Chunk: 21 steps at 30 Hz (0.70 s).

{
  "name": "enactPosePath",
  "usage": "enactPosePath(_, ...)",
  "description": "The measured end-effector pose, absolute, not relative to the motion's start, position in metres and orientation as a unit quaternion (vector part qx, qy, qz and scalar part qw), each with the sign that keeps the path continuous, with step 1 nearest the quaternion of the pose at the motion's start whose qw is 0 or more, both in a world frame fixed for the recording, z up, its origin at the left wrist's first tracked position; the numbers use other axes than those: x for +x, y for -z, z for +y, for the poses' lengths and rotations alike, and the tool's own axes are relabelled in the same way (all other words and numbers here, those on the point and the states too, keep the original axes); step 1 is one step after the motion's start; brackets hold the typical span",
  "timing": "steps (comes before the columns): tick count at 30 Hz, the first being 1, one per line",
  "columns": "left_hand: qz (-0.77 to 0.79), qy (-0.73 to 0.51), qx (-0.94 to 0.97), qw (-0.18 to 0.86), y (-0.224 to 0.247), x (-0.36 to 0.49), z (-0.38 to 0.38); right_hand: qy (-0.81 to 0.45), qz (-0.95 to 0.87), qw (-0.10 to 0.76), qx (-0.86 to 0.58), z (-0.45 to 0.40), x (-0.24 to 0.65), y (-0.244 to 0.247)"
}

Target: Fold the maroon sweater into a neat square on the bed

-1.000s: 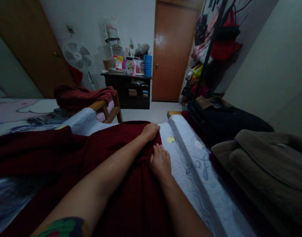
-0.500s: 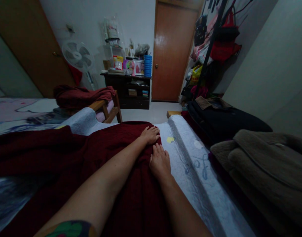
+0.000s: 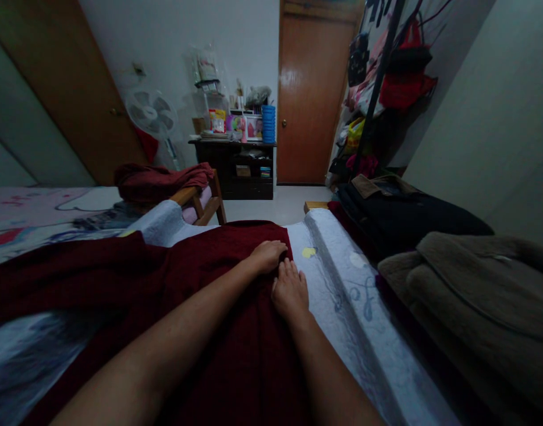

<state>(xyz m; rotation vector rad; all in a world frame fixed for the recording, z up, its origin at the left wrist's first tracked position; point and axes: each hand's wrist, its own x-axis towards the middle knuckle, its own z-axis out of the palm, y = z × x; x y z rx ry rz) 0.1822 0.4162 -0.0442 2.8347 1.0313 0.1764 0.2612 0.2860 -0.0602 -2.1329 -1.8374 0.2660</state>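
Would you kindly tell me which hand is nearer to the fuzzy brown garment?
The right hand; it lies left of the fuzzy brown garment, with the left hand farther left and forward.

Your left forearm is bare from the wrist, near the centre of the frame, down to the lower left edge; it looks broad and rounded at that edge and narrows smoothly toward your left hand, which is bare too; your right forearm, right of the lower centre, is likewise bare and slims toward your bare right hand; its fingers look short and blunt-tipped; finer detail is too dim to tell.
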Motion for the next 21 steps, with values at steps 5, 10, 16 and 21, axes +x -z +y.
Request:
enactPosePath(5, 0.379, -0.037, 0.922, 0.075, 0.056, 0.172, 0.417, -0.099, -0.640, 0.153, -0.746, 0.285, 0.262, 0.059)
enactPosePath(10, 0.391, -0.037, 0.917, 0.067, 0.050, 0.177, 0.411, -0.094, -0.640, 0.154, -0.747, 0.285, 0.262, 0.061)
enactPosePath(16, 0.383, -0.064, 0.919, 0.068, 0.052, 0.167, 0.385, -0.101, -0.644, 0.152, -0.743, 0.285, 0.263, 0.059)
enactPosePath(21, 0.389, -0.070, 0.911, 0.117, 0.068, 0.154, 0.380, -0.100, -0.648, 0.152, -0.739, 0.285, 0.265, 0.060)
